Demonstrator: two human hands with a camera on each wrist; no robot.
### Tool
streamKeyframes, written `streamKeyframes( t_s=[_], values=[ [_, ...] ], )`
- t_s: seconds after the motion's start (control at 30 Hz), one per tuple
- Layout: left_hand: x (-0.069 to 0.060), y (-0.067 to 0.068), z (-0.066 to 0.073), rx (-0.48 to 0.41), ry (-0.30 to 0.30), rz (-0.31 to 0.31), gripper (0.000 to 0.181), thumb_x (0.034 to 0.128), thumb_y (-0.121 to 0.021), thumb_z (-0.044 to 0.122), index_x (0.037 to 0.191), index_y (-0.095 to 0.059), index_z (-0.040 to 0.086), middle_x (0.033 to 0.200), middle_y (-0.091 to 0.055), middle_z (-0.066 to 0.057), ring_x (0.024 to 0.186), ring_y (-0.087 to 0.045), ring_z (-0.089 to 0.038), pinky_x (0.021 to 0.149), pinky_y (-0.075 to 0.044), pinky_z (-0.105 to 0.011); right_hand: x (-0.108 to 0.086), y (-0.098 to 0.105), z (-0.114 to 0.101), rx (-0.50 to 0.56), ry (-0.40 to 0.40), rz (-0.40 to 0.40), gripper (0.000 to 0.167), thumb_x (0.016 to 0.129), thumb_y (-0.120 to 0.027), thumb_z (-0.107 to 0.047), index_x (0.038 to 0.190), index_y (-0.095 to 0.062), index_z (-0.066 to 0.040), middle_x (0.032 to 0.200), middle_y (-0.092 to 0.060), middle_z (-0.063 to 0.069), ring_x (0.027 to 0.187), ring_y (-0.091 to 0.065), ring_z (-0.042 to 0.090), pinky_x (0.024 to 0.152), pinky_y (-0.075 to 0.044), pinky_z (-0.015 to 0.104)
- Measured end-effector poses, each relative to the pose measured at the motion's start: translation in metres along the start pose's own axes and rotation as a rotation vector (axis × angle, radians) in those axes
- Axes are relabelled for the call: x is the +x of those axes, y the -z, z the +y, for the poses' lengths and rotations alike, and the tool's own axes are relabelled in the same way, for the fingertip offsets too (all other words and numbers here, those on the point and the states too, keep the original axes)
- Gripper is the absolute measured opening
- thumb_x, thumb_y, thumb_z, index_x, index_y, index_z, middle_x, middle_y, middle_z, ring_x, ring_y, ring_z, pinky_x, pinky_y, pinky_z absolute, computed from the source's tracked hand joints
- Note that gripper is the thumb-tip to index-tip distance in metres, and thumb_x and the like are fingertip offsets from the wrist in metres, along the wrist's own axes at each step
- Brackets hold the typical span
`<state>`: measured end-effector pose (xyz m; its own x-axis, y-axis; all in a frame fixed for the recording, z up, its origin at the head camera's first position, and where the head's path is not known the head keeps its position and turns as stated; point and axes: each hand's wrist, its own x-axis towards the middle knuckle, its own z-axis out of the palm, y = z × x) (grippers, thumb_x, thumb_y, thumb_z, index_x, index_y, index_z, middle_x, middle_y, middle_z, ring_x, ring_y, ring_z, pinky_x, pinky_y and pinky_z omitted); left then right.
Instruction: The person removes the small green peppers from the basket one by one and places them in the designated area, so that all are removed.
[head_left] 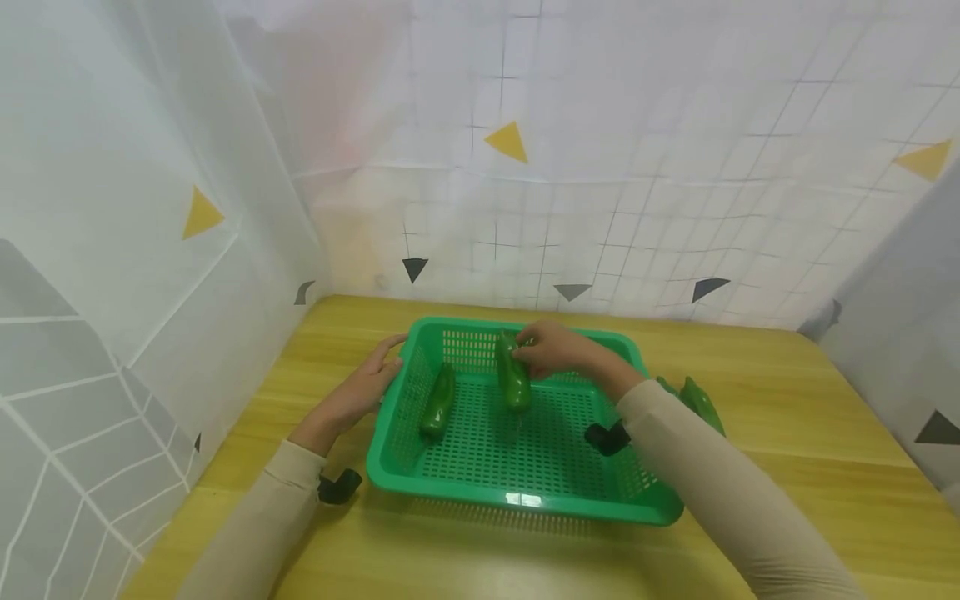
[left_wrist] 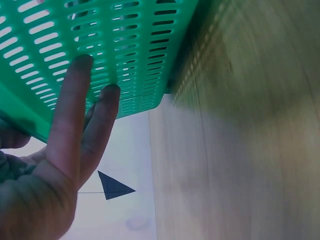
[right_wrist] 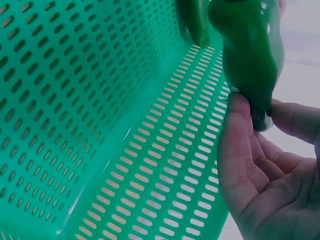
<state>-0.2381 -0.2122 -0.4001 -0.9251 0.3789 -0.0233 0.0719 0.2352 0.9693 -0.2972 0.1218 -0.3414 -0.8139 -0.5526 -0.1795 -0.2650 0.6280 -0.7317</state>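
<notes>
A green plastic basket [head_left: 525, 497] with slotted walls stands on the table. My left hand [head_left: 362, 387] holds its left rim; in the left wrist view the fingers [left_wrist: 70, 107] lie against the slotted outer wall, with the thumb at the rim. Over the basket's middle, my right hand [head_left: 551, 350] pinches a green pepper [head_left: 513, 379] by its stem end between thumb and fingers. That pepper hangs tilted, its blunt end downward; the right wrist view shows the pepper [right_wrist: 252, 50] close up. Another green pepper [head_left: 439, 404] lies inside along the left wall.
More green peppers [head_left: 701, 402] lie on the wooden table [head_left: 795, 433] right of the basket, partly hidden by the right sleeve. A white patterned sheet [head_left: 600, 125] hangs behind the table and at both sides. Dark wrist devices [head_left: 339, 487] sit under both wrists.
</notes>
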Motion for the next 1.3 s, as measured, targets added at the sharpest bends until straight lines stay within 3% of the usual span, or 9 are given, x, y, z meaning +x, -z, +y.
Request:
streamKeyframes(
  t_s=[0.17,0.47,0.93,1.3],
  values=[
    [0.001,0.0,-0.001,-0.018,0.002,-0.007,0.048,0.1139,-0.028,0.031,0.16,-0.018,0.023,0.108,-0.061,-0.024,0.088,-0.068,-0.03,0.074,-0.06,-0.048,-0.003,0.005,0.007,0.016,0.004,0.009,0.035,0.103,-0.058,-0.01,0.128,-0.058,0.014,0.105,-0.07,0.022,0.085,-0.073,0.031,0.075,-0.061,0.037],
    [0.002,-0.001,-0.002,-0.025,0.014,-0.009,0.05,0.1137,-0.029,0.032,0.161,-0.015,0.024,0.116,-0.057,-0.026,0.096,-0.066,-0.032,0.078,-0.059,-0.049,-0.013,0.015,0.022,0.046,0.005,0.05,0.036,0.103,-0.057,-0.011,0.13,-0.056,0.013,0.108,-0.07,0.021,0.085,-0.072,0.026,0.075,-0.061,0.036],
    [0.003,0.0,-0.001,-0.025,0.026,-0.004,0.05,0.1135,-0.03,0.034,0.16,-0.016,0.026,0.11,-0.06,-0.023,0.091,-0.066,-0.03,0.076,-0.059,-0.048,-0.028,0.023,0.03,0.097,0.0,0.086,0.042,0.103,-0.058,-0.012,0.135,-0.05,0.015,0.114,-0.066,0.027,0.087,-0.072,0.028,0.081,-0.06,0.044],
    [0.005,-0.003,-0.001,-0.03,0.019,-0.016,0.05,0.1135,-0.029,0.033,0.161,-0.016,0.025,0.111,-0.059,-0.024,0.092,-0.066,-0.03,0.077,-0.059,-0.048,-0.039,0.031,0.03,0.096,-0.056,0.093,0.042,0.104,-0.055,-0.015,0.137,-0.052,0.011,0.111,-0.068,0.022,0.087,-0.07,0.025,0.082,-0.06,0.044]
  ],
)
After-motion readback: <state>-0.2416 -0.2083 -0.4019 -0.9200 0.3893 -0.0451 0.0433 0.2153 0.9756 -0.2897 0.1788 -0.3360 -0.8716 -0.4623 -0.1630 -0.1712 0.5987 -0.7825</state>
